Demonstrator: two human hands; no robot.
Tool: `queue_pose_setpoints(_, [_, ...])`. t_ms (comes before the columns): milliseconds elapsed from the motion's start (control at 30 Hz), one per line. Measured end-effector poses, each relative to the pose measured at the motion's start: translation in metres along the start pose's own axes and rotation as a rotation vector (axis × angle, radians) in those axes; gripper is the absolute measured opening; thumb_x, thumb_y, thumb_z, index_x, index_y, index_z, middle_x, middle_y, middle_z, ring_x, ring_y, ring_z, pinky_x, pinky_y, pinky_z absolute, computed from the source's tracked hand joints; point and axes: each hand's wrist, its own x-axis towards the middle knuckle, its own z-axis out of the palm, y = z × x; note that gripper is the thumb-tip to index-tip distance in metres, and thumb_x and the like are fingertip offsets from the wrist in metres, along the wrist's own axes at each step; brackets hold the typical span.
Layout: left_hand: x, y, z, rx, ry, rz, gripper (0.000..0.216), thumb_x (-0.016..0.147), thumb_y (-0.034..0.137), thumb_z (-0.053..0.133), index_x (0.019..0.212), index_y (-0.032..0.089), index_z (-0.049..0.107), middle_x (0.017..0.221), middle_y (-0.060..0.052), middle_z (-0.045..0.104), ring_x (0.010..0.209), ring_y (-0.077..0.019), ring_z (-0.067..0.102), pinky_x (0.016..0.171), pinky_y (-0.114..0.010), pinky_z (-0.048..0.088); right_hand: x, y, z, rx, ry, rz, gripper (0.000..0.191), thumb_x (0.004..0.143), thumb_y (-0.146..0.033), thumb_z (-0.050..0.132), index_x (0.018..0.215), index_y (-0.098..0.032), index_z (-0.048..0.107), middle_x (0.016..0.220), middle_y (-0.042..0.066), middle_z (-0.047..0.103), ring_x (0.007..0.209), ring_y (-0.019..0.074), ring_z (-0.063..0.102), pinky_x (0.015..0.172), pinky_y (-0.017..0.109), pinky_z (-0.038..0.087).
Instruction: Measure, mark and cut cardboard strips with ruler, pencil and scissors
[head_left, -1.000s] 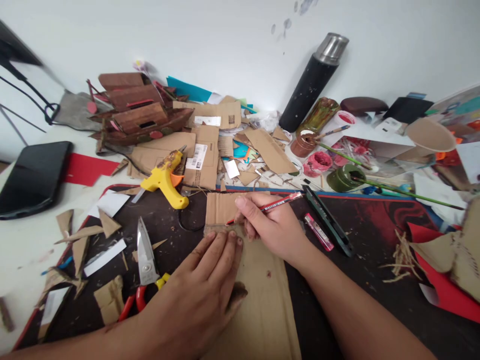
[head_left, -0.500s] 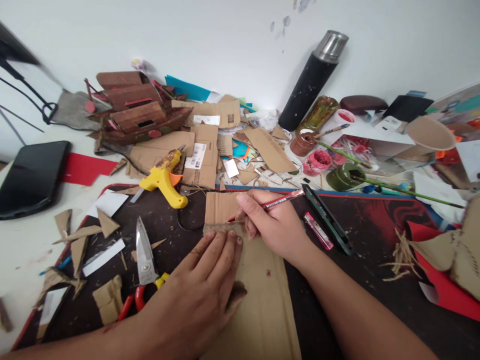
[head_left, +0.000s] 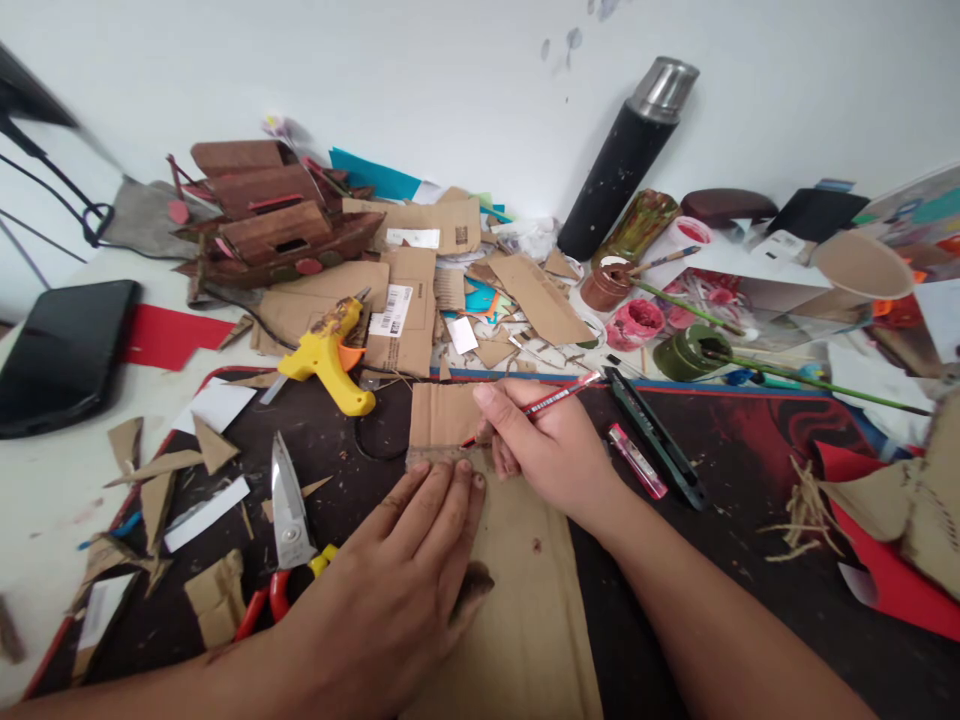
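Cardboard sheet (head_left: 525, 620) lies mid-desk (head_left: 52, 480), pinned by left hand (head_left: 405, 590), fingers flat & extended. Pencil (head_left: 559, 398) is gripped by closed right hand (head_left: 551, 450) fingers, tip at 12 o'clock of left hand. Prob. best: sheet pressed firmly, line drawn lightly. Scissors (head_left: 289, 520) at 9, glue gun (head_left: 326, 355) at 11. Cutter (head_left: 652, 440) at 3 crowds the right wrist.

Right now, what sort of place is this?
Most likely a craft desk. Cardboard scraps lie about, with a glue gun, scissors, paint pots and a model boat. The right hand holds a pencil on a cardboard sheet, the left hand flat on it.
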Motion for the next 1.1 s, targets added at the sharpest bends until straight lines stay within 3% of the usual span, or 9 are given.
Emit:
queue_pose_setpoints(233, [-0.0035, 0.0, 0.0008, 0.002, -0.002, -0.004, 0.054, 0.118, 0.035, 0.037, 0.145, -0.002, 0.066, 0.145, -0.022, 0.073, 0.138, -0.0332, 0.062, 0.124, -0.046, 0.04, -0.0004, -0.0016, -0.0022, 0.023, 0.036, -0.002, 0.054, 0.111, -0.061, 0.057, 0.073, -0.024, 0.06, 0.05, -0.006, 0.054, 0.046, 0.0129, 0.057, 0.051, 0.026, 0.044])
queue_pose_setpoints(400, [-0.0044, 0.0002, 0.0014, 0.012, -0.021, -0.008, 0.052, 0.114, 0.037, 0.048, 0.149, 0.002, 0.065, 0.147, -0.021, 0.072, 0.14, -0.0321, 0.062, 0.124, -0.044, 0.043, 0.0006, -0.003, -0.0052, 0.037, 0.095, 0.028, 0.056, 0.109, -0.066, 0.059, 0.073, -0.023, 0.06, 0.048, -0.005, 0.056, 0.041, 0.0118, 0.055, 0.045, 0.025, 0.04])
queue_pose_setpoints(700, [-0.0027, -0.0002, 0.0004, 0.012, 0.002, -0.007, 0.054, 0.118, 0.034, 0.036, 0.145, 0.0, 0.067, 0.145, -0.02, 0.073, 0.138, -0.032, 0.063, 0.123, -0.044, 0.042, 0.0002, 0.0013, -0.0036, -0.005, 0.041, 0.033, 0.057, 0.111, -0.064, 0.056, 0.072, -0.023, 0.061, 0.049, -0.004, 0.058, 0.044, 0.0116, 0.056, 0.046, 0.023, 0.039])
queue_pose_setpoints(1100, [-0.0007, -0.0001, -0.0002, 0.011, 0.0, -0.001, 0.053, 0.118, 0.033, 0.035, 0.144, 0.001, 0.068, 0.144, -0.019, 0.074, 0.138, -0.0311, 0.063, 0.123, -0.045, 0.043, 0.0008, 0.0013, -0.0066, 0.023, 0.089, 0.071, 0.058, 0.108, -0.07, 0.057, 0.073, -0.023, 0.06, 0.051, -0.004, 0.059, 0.042, 0.0119, 0.058, 0.045, 0.023, 0.041])
